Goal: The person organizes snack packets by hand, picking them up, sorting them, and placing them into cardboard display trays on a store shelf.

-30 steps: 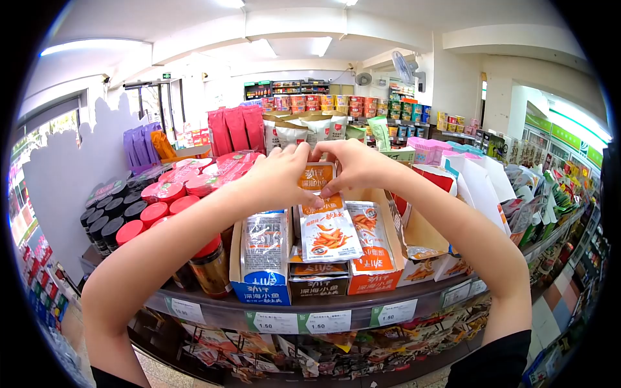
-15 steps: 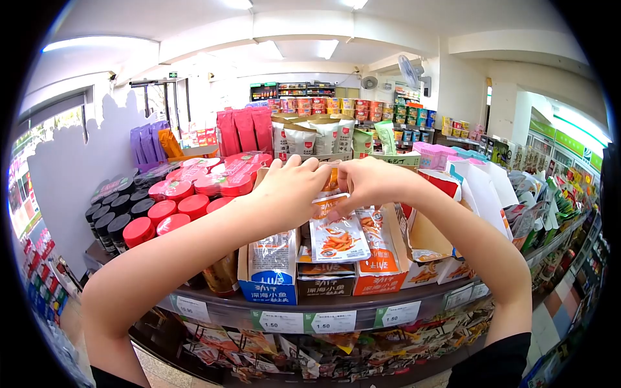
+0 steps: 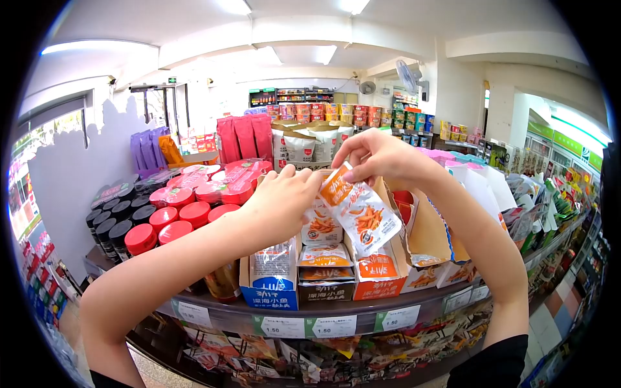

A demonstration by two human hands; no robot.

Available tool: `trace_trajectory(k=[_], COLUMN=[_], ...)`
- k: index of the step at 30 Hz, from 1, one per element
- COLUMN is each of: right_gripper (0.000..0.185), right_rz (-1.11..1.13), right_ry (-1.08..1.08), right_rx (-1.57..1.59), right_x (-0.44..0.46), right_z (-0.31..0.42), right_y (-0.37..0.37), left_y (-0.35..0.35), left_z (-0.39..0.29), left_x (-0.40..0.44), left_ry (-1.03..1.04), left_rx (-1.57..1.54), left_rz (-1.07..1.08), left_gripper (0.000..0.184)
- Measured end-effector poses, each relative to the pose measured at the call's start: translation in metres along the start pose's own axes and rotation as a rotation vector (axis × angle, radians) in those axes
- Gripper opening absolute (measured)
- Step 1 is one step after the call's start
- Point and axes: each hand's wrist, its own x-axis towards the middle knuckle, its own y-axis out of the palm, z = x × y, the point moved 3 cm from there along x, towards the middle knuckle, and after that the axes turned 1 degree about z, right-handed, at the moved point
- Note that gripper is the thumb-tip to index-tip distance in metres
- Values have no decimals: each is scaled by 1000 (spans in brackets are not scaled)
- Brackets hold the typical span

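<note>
An orange-and-white snack packet (image 3: 367,216) hangs tilted from my right hand (image 3: 378,158), its top corner pinched between thumb and fingers. My left hand (image 3: 288,197) is just left of the packet's top, above the middle box; its fingertips point up and forward, and what they touch is partly hidden. Below stand three open boxes side by side: a blue one (image 3: 269,296), a dark brown one (image 3: 326,291) with similar packets (image 3: 325,255) inside, and an orange one (image 3: 376,288). The held packet partly covers the orange box.
Red-lidded jars (image 3: 174,231) and black-lidded jars (image 3: 120,233) stand at the left. Pink bags (image 3: 244,138) and white bags (image 3: 301,147) are behind the boxes. Opened cartons (image 3: 430,233) sit to the right. Price labels (image 3: 333,326) line the shelf edge.
My right hand has lifted the packet up and to the right, tilting it. Packets in the brown box now show beneath. My left hand has stayed near the middle box.
</note>
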Motion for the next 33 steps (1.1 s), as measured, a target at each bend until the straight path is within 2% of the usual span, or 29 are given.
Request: trace_trajectory(k=[5,8,10,11,13,15,17,20,24,27,33], right_gripper=[23,24,24,24,23,20,23,21,20,18,14], right_rz=[-241,-328,-413,-418,-428,-340,-287,-289,-272,-297,-285], right_ry=[-186,-237,-256,-265,-281,-274,-256,-344,-325,-325,-275], right_rx=[7,20,76,91,120,68,22,-129,-325,-515,-665], right_x=[-4,-4,-5,-5,-7,-7,-11,-16,-24,-25,-20], right_z=[17,17,20,22,23,20,22,22,30,30,24], right_y=[3,3,-1,0,3,11,21,32,37,37,36], left_y=[-15,-22,-30,-34,-33,-27,-27,-23,-24,-29,-27], left_z=[3,1,-9,-14,-26,-38,-47,-59,-64,-62,-51], left_x=[0,-6,-9,-12,-22,-32,-39,-53,-65,-64,-53], left_ry=[-59,-103,-174,-209,-38,140,94,124,120,87,78], left_rx=[6,147,188,210,122,24,-74,-13,7,-43,-83], left_rz=[-140,-167,-95,-59,-8,62,308,203,88,158,123], left_gripper=[26,16,15,16,19,22,25,22,20,23,29])
